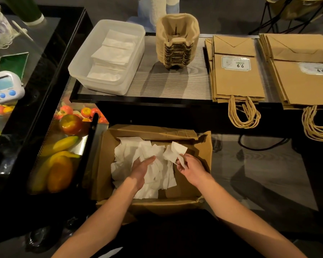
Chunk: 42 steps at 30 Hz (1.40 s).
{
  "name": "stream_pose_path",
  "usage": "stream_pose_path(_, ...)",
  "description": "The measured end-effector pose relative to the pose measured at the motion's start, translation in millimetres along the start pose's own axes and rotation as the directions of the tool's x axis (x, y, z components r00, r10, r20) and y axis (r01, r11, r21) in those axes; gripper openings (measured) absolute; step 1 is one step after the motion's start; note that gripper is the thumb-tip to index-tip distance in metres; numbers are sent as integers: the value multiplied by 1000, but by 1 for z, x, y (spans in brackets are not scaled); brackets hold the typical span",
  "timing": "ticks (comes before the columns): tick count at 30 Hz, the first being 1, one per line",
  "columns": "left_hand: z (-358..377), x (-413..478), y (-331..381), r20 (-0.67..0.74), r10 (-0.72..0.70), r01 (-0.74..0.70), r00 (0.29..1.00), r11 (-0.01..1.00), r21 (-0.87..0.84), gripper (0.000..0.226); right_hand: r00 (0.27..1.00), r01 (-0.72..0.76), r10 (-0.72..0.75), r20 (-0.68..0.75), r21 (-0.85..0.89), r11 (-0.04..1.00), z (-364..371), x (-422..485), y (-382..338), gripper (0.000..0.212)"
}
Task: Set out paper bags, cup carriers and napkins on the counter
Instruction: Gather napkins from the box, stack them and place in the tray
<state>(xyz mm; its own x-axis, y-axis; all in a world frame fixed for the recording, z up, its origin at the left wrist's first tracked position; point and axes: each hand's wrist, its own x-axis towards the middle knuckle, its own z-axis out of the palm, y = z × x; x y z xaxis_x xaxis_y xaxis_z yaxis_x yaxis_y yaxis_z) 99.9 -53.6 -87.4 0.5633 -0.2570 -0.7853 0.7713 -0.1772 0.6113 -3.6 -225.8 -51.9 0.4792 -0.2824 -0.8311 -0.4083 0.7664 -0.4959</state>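
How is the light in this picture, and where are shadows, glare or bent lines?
Head view: dim, warm light; the cup carriers throw soft shadows toward the camera on the counter. Head view, left side: pale reflections lie on the dark glass case. Head view, edges: the wide lens bows the counter's front edge and tilts the paper bags outward.

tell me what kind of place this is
Probably a cafe or takeaway counter: stacked moulded-pulp cup carriers, brown paper carrier bags with price labels, and white napkins in a clear plastic tub.
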Motion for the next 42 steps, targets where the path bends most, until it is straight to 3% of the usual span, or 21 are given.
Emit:
stream_pose_path(2,1,-2,1,-26,43,-42,999,999,32,105,998,-61,59,31,64,996,-2,0,-2,23)
stream_pose_path(6,3,-4,5,-33,82,-79,996,994,78,52,990,-106,103,94,26,994,-3,-3,-1,23)
stream_pose_path(8,4,-8,9,-48,83,-80,995,994,69,49,990,-52,64,125,-97,994,-4,-4,-1,20)
stream_pose_path(11,0,-10,9,-84,56,-54,995,998,26,58,988,2,5,154,-45,999,2,-4,-1,21)
stream_pose_path(15,-2,-10,8,-82,8,-4,997,999,54,33,991,72,-46,127,-212,974,10,6,1,28)
stream_pose_path(18,-4,-8,5,-83,12,-1,996,992,126,43,993,115,-109,36,-381,917,19,8,3,43)
stream_pose_path(22,-1,-2,3,-123,9,12,992,986,164,61,995,99,-103,13,-424,900,22,11,5,48)
stream_pose_path(27,6,0,9,-194,70,-34,979,983,179,42,996,82,-93,0,-478,875,20,7,6,47)
stream_pose_path(31,10,-6,13,-132,77,-61,988,991,121,66,991,135,-132,36,-426,895,16,9,1,50)
stream_pose_path(34,6,-12,21,-103,71,-64,992,996,69,69,975,222,-186,124,-426,877,20,10,-6,61)
stream_pose_path(36,-1,-11,23,-25,41,-40,999,998,39,86,964,259,-204,169,-438,861,24,10,-12,58)
stream_pose_path(39,-5,-15,25,80,44,-46,996,999,22,68,951,298,-188,245,-568,767,32,7,-18,33)
stream_pose_path(42,-5,-16,26,150,56,-58,987,998,4,61,942,337,-222,254,-702,628,39,5,-17,34)
